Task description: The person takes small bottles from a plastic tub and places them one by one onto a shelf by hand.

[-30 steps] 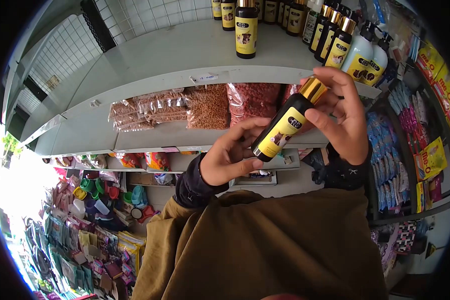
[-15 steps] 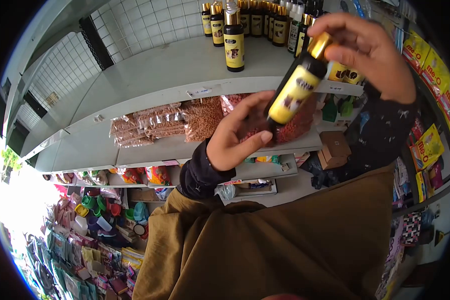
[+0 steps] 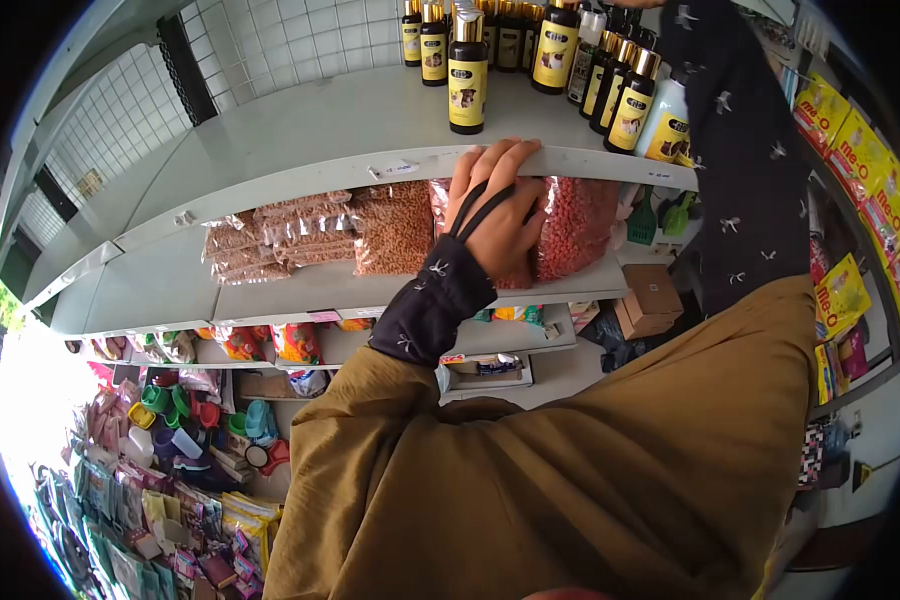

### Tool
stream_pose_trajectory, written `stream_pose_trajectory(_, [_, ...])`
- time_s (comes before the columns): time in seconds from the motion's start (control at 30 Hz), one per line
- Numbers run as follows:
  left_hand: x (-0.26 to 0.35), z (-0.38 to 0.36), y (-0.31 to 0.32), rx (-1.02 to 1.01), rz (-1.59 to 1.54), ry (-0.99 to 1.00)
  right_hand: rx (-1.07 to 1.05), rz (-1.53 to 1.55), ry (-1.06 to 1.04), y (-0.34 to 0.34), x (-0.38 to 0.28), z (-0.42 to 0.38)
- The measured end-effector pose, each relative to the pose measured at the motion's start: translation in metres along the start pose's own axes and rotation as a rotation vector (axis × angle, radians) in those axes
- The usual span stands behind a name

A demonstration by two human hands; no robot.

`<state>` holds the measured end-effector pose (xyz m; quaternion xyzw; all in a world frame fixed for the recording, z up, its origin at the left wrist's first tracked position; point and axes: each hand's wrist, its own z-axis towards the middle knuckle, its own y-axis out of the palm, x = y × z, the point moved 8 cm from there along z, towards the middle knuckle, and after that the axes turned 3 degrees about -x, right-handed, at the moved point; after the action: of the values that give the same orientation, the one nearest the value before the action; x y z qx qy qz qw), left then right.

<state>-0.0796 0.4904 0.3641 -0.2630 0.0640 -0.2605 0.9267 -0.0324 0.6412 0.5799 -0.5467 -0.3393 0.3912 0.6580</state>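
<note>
My left hand (image 3: 495,208) rests over the front lip of the upper shelf (image 3: 300,128), fingers laid across the edge and holding nothing; a black strap crosses its back. At the top edge only a sliver of my right hand (image 3: 634,3) shows, its fingers out of view. The right sleeve (image 3: 735,150) reaches up past the bottles. A dark bottle with a yellow label (image 3: 555,50) is near that hand; whether they touch is hidden. Another gold-capped bottle (image 3: 467,85) stands alone in front, and several more (image 3: 630,105) line the right side beside a pale bottle (image 3: 662,125).
Below the shelf lie clear bags of brown pellets (image 3: 395,230) and red pellets (image 3: 575,228). Brown boxes (image 3: 650,300) sit lower right. Yellow packets (image 3: 860,150) hang at far right. Colourful bowls (image 3: 170,400) and packaged goods (image 3: 170,520) fill the lower left.
The bottle both hands held has left the space before me. My left hand has come down onto the shelf edge, and my right arm has stretched up and away, its hand mostly leaving view.
</note>
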Motion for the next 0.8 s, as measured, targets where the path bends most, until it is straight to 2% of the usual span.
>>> stream_pose_trajectory(0.13, [0.004,0.009,-0.001,0.069,-0.002,-0.056,-0.086,-0.08,0.104,0.031,0.043,0.038])
stream_pose_trajectory(0.23, [0.004,0.008,0.001,0.103,0.003,-0.057,-0.094,-0.281,0.152,0.047,0.066,0.058])
stream_pose_trajectory(0.4, [0.001,0.006,0.002,0.133,-0.001,-0.053,-0.169,-0.299,0.154,0.057,0.094,0.075])
stream_pose_trajectory(0.53, [-0.002,0.005,0.005,0.113,-0.003,-0.052,-0.186,-0.368,0.298,0.052,0.116,0.077])
stream_pose_trajectory(0.77, [-0.003,0.004,0.004,0.119,-0.035,-0.044,-0.555,0.307,0.538,0.092,0.23,0.1])
stream_pose_trajectory(0.8, [-0.004,0.004,0.005,0.115,-0.042,-0.044,-0.555,0.308,0.537,0.093,0.231,0.101])
